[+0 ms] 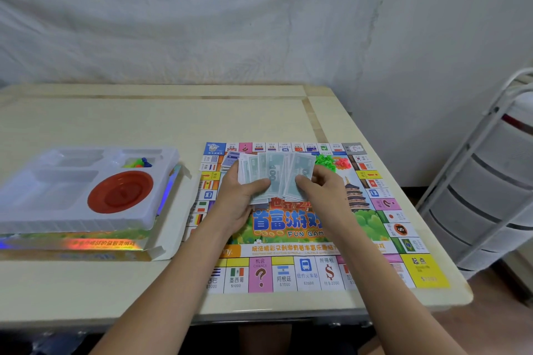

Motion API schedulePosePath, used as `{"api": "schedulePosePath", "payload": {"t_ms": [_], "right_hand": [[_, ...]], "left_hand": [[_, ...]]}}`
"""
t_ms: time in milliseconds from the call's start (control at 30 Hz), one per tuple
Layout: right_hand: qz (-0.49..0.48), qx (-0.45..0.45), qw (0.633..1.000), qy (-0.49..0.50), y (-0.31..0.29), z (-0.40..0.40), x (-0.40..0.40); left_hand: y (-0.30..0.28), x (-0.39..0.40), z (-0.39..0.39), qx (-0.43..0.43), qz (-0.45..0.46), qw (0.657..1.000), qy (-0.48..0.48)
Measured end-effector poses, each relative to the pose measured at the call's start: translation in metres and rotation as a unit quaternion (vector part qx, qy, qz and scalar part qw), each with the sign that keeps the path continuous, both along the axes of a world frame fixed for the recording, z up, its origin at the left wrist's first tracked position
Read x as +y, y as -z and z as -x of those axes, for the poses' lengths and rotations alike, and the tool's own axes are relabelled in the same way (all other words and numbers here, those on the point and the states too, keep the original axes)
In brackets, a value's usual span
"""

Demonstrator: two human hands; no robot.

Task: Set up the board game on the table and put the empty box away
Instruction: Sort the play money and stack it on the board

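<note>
The colourful game board [300, 271] lies flat on the right half of the table. Above its middle both hands hold a fan of green play money [274, 173]. My left hand [239, 196] grips the left part of the fan with the thumb on top. My right hand [320, 187] pinches the right-hand notes. Small green houses [324, 160] and red pieces [343, 163] sit heaped on the board behind the fan. To the left lies the open game box [95, 245], holding a white plastic insert tray [57, 219] with a red dish [119, 192] and a few coloured pawns [140, 163].
The beige table [144, 121] ends just right of the board. A white drawer cart [490, 181] stands beyond that edge. A pale cloth hangs behind the table. A stack of cards [230, 158] lies on the board's upper left, partly hidden by the notes.
</note>
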State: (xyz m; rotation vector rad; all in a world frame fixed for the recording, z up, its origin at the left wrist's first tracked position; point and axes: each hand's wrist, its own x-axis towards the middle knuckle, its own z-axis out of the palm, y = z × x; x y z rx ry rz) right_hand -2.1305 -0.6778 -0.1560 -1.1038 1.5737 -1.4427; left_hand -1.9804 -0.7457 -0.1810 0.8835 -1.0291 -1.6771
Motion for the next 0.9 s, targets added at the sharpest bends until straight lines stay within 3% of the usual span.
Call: {"api": "schedulePosePath", "payload": {"t_ms": [200,367,700,900], "right_hand": [[0.020,-0.020,0.999,-0.030,-0.002,-0.003,0.001],[0.018,-0.056,0.998,0.013,-0.002,0.003,0.002],[0.022,-0.027,0.999,0.007,0.001,0.011,0.010],[0.013,0.113,0.992,0.047,0.013,0.022,0.021]], "left_hand": [[-0.005,0.004,0.002,-0.008,0.006,1.000,-0.013],[-0.005,0.004,0.001,-0.008,0.005,1.000,-0.001],[-0.012,0.004,0.010,0.032,-0.018,0.998,0.046],[-0.016,0.013,0.028,0.019,-0.026,0.999,0.023]]}}
